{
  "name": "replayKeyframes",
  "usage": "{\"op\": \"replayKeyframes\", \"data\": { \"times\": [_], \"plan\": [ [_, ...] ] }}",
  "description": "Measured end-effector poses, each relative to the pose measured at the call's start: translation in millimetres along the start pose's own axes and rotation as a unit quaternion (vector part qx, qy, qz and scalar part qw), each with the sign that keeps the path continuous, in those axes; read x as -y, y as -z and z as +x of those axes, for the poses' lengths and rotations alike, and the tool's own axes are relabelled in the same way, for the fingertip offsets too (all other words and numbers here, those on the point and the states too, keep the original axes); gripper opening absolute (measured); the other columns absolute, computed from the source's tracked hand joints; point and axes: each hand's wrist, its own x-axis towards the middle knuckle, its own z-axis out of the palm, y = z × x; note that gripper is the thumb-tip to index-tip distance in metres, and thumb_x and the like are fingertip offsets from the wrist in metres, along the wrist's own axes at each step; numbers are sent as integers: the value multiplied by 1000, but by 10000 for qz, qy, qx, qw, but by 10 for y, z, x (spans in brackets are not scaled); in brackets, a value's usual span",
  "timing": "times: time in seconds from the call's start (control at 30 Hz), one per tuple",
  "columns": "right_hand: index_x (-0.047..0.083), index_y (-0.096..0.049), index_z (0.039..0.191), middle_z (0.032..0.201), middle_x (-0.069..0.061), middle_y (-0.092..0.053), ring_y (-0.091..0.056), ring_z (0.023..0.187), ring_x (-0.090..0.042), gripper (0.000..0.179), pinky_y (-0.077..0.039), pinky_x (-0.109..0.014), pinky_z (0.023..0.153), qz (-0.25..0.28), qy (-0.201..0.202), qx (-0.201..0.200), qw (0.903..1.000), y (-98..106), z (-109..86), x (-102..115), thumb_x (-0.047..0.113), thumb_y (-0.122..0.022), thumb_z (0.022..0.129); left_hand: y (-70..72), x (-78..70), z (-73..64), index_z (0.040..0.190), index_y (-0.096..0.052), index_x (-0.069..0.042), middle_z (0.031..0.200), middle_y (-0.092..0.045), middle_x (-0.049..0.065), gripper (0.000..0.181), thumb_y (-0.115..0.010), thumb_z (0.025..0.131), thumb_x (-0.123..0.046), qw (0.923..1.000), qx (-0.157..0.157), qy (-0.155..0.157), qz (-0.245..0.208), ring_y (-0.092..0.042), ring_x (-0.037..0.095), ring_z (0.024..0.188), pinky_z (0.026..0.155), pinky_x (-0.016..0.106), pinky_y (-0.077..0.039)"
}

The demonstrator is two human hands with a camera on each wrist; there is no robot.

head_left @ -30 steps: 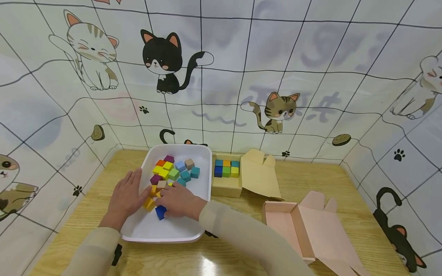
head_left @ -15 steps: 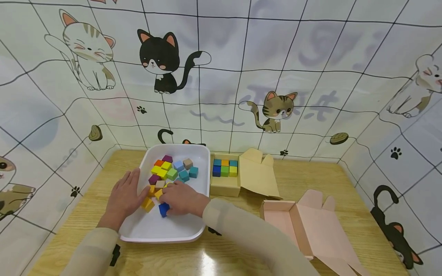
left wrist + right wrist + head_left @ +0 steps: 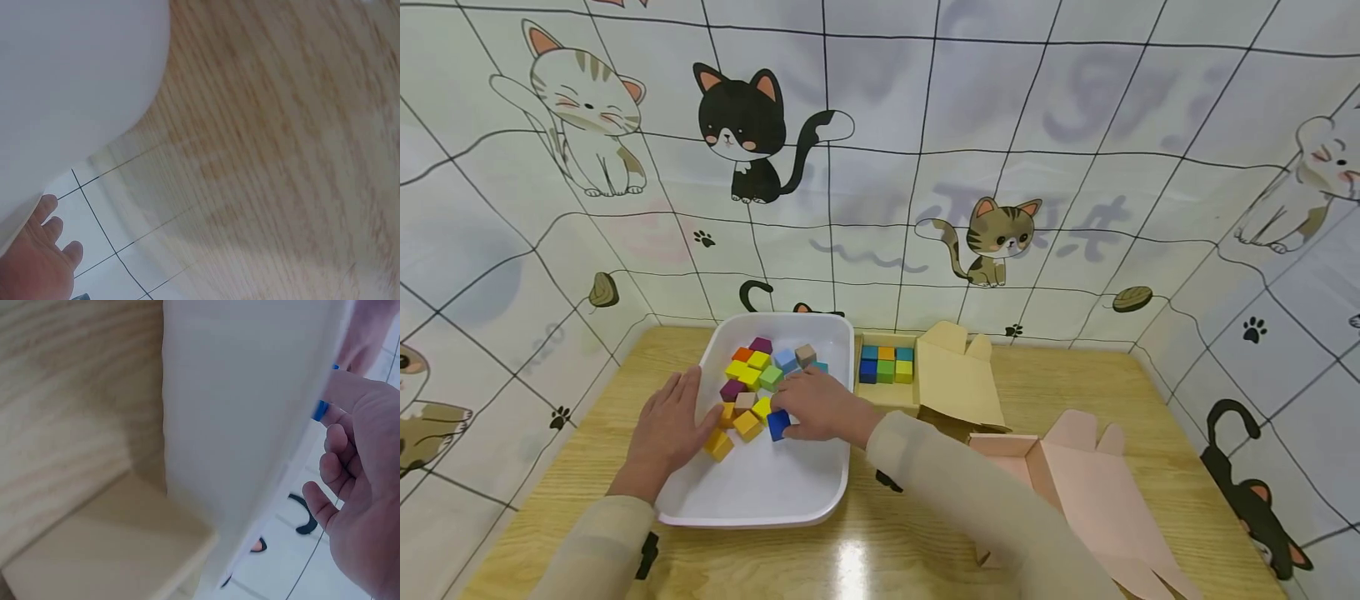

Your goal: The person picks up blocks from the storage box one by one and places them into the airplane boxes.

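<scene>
Blue cube (image 3: 778, 423) shifted up-right w/ right hand (image 3: 820, 406), fingers pinching it, left hand (image 3: 667, 427) flat on tray (image 3: 760, 500) edge

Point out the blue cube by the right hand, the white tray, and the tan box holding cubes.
blue cube (image 3: 778, 424): head view, on its front face.
white tray (image 3: 760, 518): head view, on its near rim.
tan box (image 3: 886, 398): head view, on its front wall.
right hand (image 3: 817, 405): head view, on its back.
</scene>
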Motion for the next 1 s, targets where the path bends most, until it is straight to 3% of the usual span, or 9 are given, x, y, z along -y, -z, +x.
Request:
{"op": "replayKeyframes", "data": {
  "times": [0.3,0.6,0.8,1.0],
  "plan": [
    [29,-62,127,123,11,-62,-53,118,-12,43,-42,-33,104,32,-435,-296,9986,183,-191,-358,50,-65,89,3,-1,-13,154,-11,1,156,-22,29,83,-53,96,-42,10000,33,-1,-39,-17,49,144,116,69,-15],
    [24,-64,125,116,6,-63,-55,110,-15,39,-43,-38,101,215,-1030,-541,9930,332,-427,-776,45,-63,91,-11,2,-18,154,-12,1,155,-24,29,84,-56,95,-40,10000,-50,-2,-27,-19,49,144,115,69,-17],
    [21,-64,124,118,2,-64,-56,112,-19,39,-44,-42,100,248,-1411,-667,9874,229,-561,-1061,43,-65,91,-13,-6,-21,154,-12,1,155,-23,29,84,-56,94,-39,10000,-40,-7,-25,-18,50,144,115,70,-17],
    [19,-64,123,117,-1,-64,-57,113,-23,38,-43,-46,101,273,-1670,-408,9847,23,-634,-1189,40,-67,91,-3,-29,-24,154,-13,1,155,-24,29,84,-57,94,-38,10000,-47,-9,0,-19,50,143,114,70,-19]
  ]
}}
